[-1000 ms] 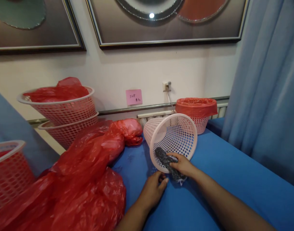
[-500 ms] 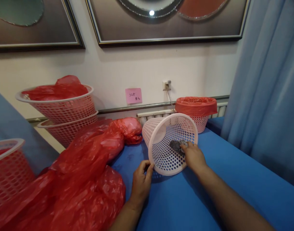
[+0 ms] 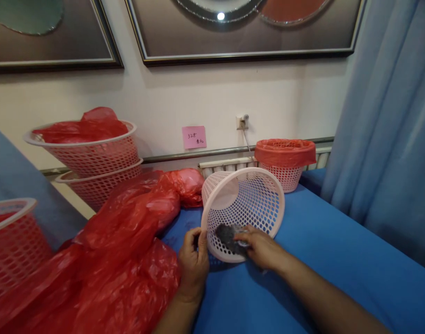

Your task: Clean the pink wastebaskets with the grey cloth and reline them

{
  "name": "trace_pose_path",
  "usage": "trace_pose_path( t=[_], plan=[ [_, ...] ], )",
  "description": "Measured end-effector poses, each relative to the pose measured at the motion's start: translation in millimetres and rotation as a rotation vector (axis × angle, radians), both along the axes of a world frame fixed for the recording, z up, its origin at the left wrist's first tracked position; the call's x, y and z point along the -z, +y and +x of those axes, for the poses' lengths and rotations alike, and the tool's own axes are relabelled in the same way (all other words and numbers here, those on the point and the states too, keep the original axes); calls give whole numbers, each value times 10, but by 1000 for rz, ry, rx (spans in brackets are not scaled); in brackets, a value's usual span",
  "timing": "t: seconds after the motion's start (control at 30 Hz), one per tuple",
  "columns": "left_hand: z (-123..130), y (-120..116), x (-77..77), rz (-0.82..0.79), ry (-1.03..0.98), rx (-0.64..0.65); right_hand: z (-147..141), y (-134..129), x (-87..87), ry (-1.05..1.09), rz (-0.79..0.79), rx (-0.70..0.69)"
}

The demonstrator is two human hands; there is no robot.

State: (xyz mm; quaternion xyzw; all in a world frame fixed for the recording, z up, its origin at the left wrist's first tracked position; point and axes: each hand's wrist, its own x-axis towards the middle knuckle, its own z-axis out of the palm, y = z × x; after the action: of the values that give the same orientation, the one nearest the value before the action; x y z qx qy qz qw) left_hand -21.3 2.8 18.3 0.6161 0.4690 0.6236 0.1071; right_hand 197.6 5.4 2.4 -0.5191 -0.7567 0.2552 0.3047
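Left hand (image 3: 194, 260) pinching tipped basket (image 3: 247, 199), right hand (image 3: 265, 248) clutching dark rag (image 3: 226, 236) inside; red plastic (image 3: 129, 250) crowding left, lined bin (image 3: 285, 155) behind.

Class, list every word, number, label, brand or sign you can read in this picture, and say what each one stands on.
"32": handwritten, upper line of the pink note on the wall; the mark after it is unclear.
Lower line, same note: small handwriting, too unclear to read.
No other lettering can be made out, including on the pale pink basket, the dark wad or the red plastic.
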Motion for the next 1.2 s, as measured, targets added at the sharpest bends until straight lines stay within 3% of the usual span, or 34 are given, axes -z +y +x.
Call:
trace_pose_path(
  t=[0.07, 0.13, 0.2, 0.3, 0.4, 0.53, 0.77, 0.87, 0.97, 1.1, 1.2],
  plan=[
    [-4, -8, -42, -7, -5, -4, 149, 79, 6, -185, 30, 236],
    [30, -27, -71, -53, 18, 64, 273, 170, 34, -208, 10, 362],
    [97, -51, -53, -154, 98, 204, 345, 248, 81, -173, -8, 374],
    [224, -79, 98, -375, 335, 448, 363, 332, 167, -87, -37, 359],
    [315, -75, 311, -500, 445, 553, 309, 384, 233, 55, -69, 317],
    [322, -20, 415, -526, 400, 551, 148, 371, 257, 281, -122, 176],
    [306, -8, 252, -491, 269, 589, -39, 221, 199, 384, -79, -22],
    [291, -37, 178, -406, 223, 510, 99, 197, 134, 146, -2, 63],
    [245, -56, 95, -285, 169, 345, 338, 217, 37, -139, 21, 286],
    [227, -78, 47, -223, 110, 308, 565, 291, -51, -173, 30, 503],
    [253, -83, 81, -217, 83, 351, 478, 292, -36, -135, 2, 465]
  ],
)
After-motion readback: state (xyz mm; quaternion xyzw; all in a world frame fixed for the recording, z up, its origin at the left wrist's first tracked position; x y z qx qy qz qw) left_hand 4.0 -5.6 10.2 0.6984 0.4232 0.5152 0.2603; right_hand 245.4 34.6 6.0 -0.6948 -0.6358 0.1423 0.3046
